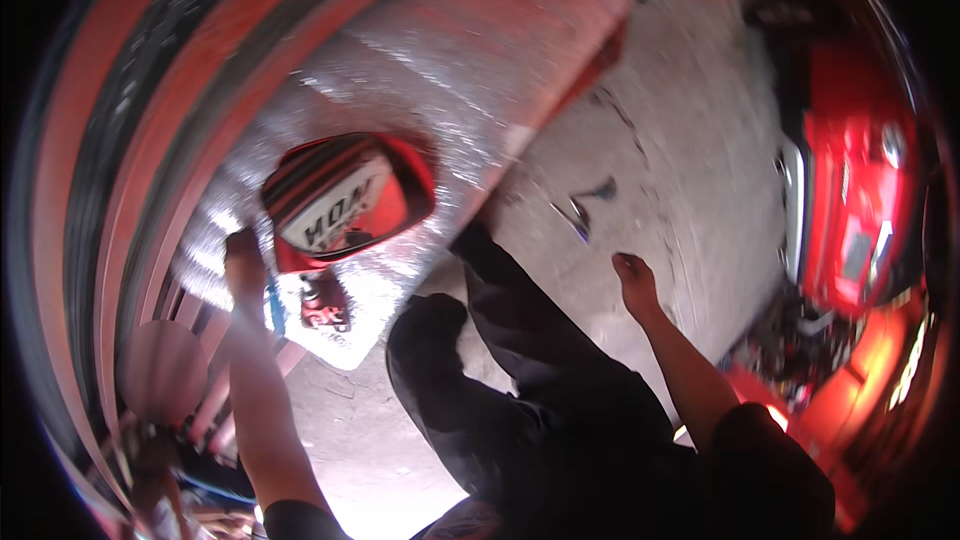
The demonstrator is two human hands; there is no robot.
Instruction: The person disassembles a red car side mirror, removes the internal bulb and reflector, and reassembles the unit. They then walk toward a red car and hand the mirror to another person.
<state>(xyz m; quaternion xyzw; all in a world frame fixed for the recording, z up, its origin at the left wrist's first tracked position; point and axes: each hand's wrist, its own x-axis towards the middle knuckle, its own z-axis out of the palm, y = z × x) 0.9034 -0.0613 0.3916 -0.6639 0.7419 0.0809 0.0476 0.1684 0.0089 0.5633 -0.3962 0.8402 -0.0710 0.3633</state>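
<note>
My left hand [243,268] hangs over the edge of a silvery, wrinkled sheet, smeared by motion. A thin blue thing [275,306] shows beside its wrist; I cannot make out whether the hand holds it. On the sheet lies a red, rounded casing-like piece [415,185] with a pale printed panel. Next to it is a small red and dark item [325,302], blurred. My right hand [637,282] is held out over the concrete floor, away from everything, its fingers curled in with nothing visible in them.
The silvery sheet [440,50] covers a long surface at left, beside a red-and-dark ribbed wall [150,140]. Small tools [575,215] lie on the concrete floor [700,140]. A red vehicle [850,180] stands at right, with clutter [800,345] nearby. A round pinkish disc [163,372] is at lower left.
</note>
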